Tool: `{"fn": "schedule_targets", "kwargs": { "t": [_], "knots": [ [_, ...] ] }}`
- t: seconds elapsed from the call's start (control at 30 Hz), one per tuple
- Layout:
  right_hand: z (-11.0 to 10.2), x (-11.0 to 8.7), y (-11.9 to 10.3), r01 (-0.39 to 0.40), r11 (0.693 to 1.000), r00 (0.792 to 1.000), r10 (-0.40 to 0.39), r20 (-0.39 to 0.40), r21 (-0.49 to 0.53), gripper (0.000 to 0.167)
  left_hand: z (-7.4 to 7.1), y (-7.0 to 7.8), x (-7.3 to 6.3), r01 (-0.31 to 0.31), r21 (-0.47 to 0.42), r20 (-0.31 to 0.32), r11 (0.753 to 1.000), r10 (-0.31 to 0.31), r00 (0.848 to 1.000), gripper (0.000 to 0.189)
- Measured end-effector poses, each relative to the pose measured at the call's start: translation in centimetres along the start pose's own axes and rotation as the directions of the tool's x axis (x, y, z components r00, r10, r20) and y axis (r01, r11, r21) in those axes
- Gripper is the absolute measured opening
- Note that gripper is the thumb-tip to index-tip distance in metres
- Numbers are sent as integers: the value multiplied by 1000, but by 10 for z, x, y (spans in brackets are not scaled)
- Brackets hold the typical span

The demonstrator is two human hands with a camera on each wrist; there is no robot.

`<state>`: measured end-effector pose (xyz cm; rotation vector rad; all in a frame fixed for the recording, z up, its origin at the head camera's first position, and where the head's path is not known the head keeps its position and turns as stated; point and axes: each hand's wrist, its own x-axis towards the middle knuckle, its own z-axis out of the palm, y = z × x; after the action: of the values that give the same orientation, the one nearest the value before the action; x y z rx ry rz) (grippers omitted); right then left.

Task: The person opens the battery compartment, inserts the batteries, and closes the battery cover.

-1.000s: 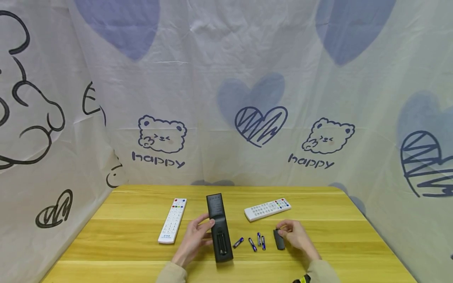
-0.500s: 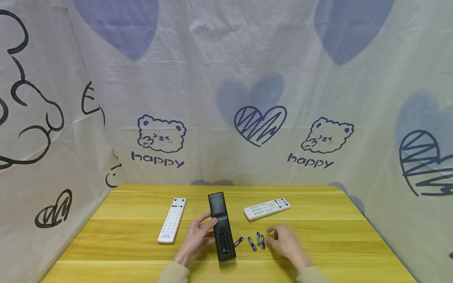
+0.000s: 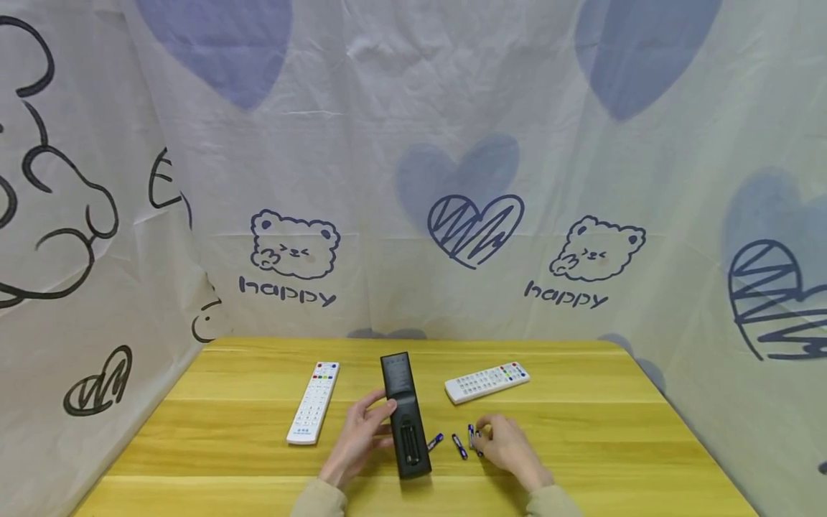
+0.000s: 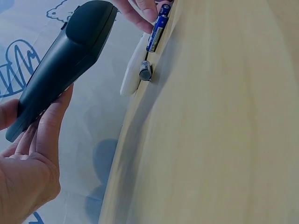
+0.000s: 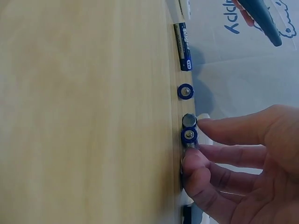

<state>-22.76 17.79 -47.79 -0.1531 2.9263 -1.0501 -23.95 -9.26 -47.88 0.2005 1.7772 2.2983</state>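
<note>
Black remote (image 3: 402, 413) gripped in our left hand (image 3: 357, 439), battery bay (image 3: 410, 443) uncovered; our right hand (image 3: 509, 449) has now reached the paired batteries (image 5: 189, 135), whether pinched we can't tell.

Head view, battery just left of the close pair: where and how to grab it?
Mid-barrel on that battery, probably best from straight above, grip closing across its long sides: it's a slim cylinder lying flat on the table, with gaps to the close pair and to the battery beside the black remote.
</note>
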Motion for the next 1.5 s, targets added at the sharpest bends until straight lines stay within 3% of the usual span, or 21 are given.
{"fn": "schedule_targets", "kwargs": {
  "t": [1.0,1.23,1.5],
  "knots": [
    [7,-2,-1,-50,999,997,50,-63,-1,22,4,-2,1,-3,-14,6,1000,3,1000,61],
    [8,-2,-1,-1,1000,995,3,-99,19,23,3,-2,1,1,-14,-1,1000,-1,1000,61],
    [8,-1,-7,99,991,986,-85,-142,91,35,3,-3,1,-3,-21,-11,1000,3,1000,58]
  ]
}}
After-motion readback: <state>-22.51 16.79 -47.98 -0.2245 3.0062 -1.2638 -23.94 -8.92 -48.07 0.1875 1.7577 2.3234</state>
